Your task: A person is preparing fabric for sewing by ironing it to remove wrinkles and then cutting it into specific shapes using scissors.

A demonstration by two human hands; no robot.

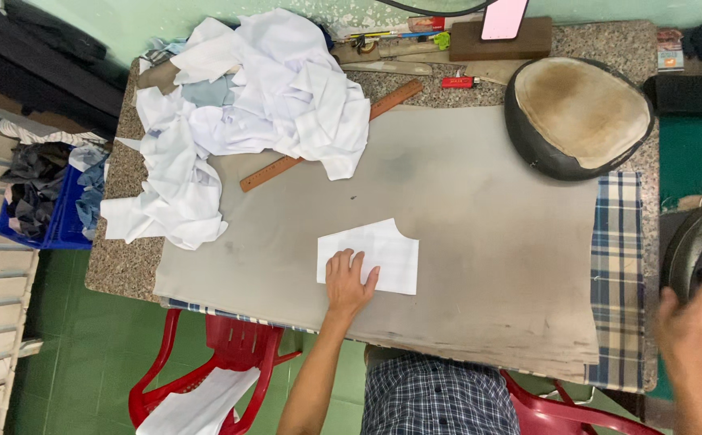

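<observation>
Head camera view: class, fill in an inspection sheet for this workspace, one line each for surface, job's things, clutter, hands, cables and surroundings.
Surface: grey pressing pad over a checked cloth on a speckled stone table.
Job's things: small white fabric piece lying flat near the front edge.
Clutter: heap of white cloth, wooden ruler, rounded padded cushion, phone on a wooden block.
Hands: left hand flat on the fabric piece; right hand blurred, at a dark rounded object off the table's right side.
Cables: nothing seen.
Surroundings: red plastic chairs, blue basket of clothes, green floor.
</observation>
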